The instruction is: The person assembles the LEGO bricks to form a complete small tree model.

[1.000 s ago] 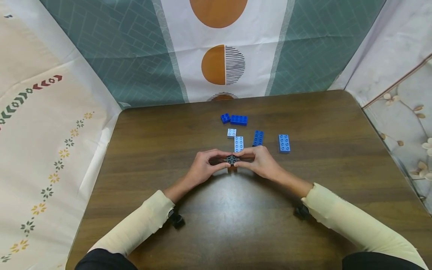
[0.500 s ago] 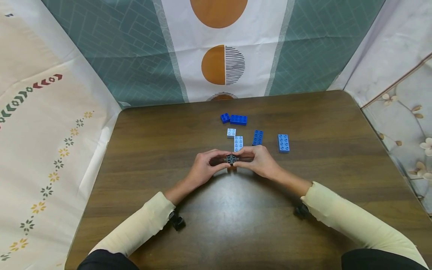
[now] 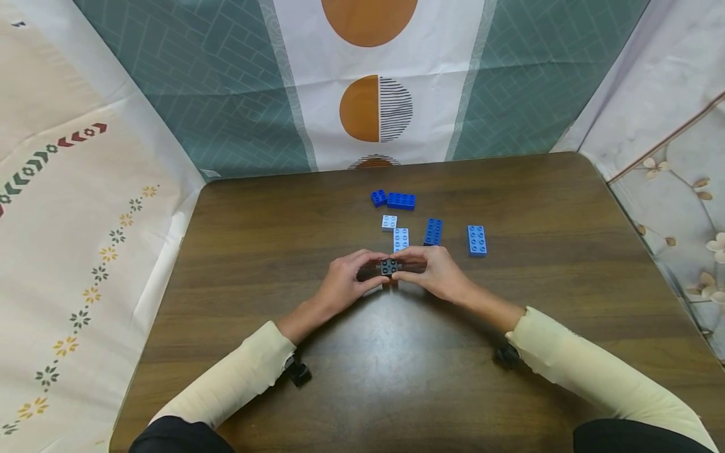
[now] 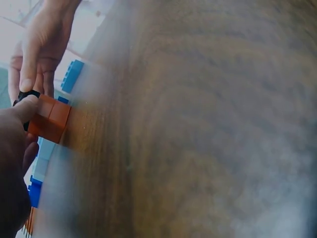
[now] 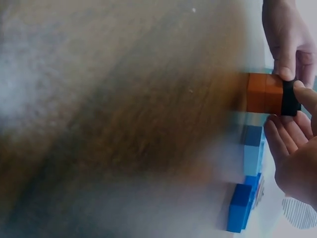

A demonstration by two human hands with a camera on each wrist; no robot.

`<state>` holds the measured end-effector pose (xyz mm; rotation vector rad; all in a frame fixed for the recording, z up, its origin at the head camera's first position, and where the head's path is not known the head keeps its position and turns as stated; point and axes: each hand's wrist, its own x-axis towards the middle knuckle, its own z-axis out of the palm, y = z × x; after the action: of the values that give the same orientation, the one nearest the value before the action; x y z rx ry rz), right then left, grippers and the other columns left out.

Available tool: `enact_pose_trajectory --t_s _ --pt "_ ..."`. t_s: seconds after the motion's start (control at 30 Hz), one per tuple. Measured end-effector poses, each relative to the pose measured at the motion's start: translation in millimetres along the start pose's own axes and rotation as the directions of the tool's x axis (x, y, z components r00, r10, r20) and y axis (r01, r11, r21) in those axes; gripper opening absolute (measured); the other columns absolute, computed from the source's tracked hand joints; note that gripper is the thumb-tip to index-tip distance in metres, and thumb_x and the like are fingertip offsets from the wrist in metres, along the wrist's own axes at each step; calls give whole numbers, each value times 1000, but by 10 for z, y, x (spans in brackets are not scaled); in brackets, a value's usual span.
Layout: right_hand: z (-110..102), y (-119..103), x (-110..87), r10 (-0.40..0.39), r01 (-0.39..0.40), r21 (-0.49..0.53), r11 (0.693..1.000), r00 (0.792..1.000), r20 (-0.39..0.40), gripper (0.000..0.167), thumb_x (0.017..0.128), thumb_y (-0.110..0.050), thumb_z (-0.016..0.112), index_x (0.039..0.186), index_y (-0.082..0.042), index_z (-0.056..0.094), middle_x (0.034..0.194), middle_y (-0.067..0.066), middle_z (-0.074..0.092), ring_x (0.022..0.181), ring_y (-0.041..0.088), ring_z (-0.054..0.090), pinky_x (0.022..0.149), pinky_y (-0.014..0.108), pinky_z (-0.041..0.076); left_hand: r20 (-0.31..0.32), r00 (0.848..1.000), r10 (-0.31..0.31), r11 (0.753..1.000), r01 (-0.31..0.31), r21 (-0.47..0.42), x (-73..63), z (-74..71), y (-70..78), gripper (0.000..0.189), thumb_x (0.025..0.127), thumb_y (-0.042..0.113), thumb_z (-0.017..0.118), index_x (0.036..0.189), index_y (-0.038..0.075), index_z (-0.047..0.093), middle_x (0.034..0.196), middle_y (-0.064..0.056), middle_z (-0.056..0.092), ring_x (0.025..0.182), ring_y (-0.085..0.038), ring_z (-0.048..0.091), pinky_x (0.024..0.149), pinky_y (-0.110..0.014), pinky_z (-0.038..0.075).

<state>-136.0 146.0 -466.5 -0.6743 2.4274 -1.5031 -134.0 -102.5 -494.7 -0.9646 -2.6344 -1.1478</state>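
Note:
A black toy building brick (image 3: 389, 267) with studs on top sits on a stack of two orange bricks (image 5: 265, 93), which stands at the middle of the table. From the left side, the thumb and fingers of my left hand (image 3: 342, 280) pinch the black brick. My right hand (image 3: 438, 272) pinches the same brick from the right, so the fingertips of both hands nearly meet around it. In the head view the orange stack is mostly hidden below the black brick; both wrist views show its side.
Behind the hands lie a light blue long brick (image 3: 401, 239), a light blue square brick (image 3: 389, 222), a dark blue square brick (image 3: 378, 198) and a dark blue long brick (image 3: 401, 201). Two mid-blue long bricks, a nearer one (image 3: 433, 231) and a farther-right one (image 3: 477, 241), lie rightward on the wooden table (image 3: 272, 220).
Both hands stay at the black brick. My left fingers and thumb have shifted slightly on it, and its studded top shows at a slightly different angle.

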Motion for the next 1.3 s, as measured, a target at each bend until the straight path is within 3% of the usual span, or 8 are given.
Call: enact_pose_trajectory --t_s 0.2,0.43,0.63,0.83,1.0,1.13,1.3 --pt "-143 -7 -14 -16 16 -77 997 1000 0 51 93 -11 85 141 -4 68 139 15 69 123 34 69 101 50 57 0 1000 16 1000 -16 10 8 19 -2 42 94 27 86 131 13 72 118 -1 75 105 -16 73 93 -34 59" --pt "-379 53 -49 19 -45 -134 990 981 -191 75 93 -15 85 159 -9 49 161 16 49 138 44 56 110 57 48 3 1000 13 1000 -13 26 24 36 13 43 92 26 87 130 13 72 116 0 75 102 -13 72 91 -33 59" --pt "-581 159 -149 80 -149 -215 965 951 -300 92 94 -22 86 167 -6 32 172 15 30 156 41 30 122 63 28 9 1000 6 1000 -6 22 18 35 18 42 93 27 86 131 14 71 120 -1 74 105 -14 72 93 -33 59" --pt "-759 286 -269 245 -320 -191 928 911 -333 105 97 -29 82 169 -1 12 176 20 10 159 45 15 125 63 20 -3 1000 6 1000 -6 8 -15 18 -13 43 94 27 86 132 14 71 121 -1 74 106 -16 72 94 -34 59" --pt "-811 370 -334 353 -419 -154 895 875 -333 105 98 -27 81 169 0 8 172 28 16 155 50 23 122 64 26 -4 1000 12 1000 -12 2 -20 12 -14 43 94 27 85 132 14 71 121 -2 74 105 -16 72 92 -36 60" --pt "-821 412 -360 340 -404 -125 906 871 -354 98 98 -19 81 167 4 15 167 31 27 149 51 36 118 61 35 -2 1000 11 1000 -11 3 -21 12 -11 43 94 26 85 132 14 71 121 -1 74 106 -15 72 93 -35 60" --pt "-817 449 -382 332 -400 -117 909 865 -377 88 97 -10 80 164 7 25 165 31 33 147 50 41 116 58 40 -1 1000 12 1000 -12 7 -13 18 -7 44 93 26 86 133 15 71 122 -1 74 107 -15 72 93 -33 59"
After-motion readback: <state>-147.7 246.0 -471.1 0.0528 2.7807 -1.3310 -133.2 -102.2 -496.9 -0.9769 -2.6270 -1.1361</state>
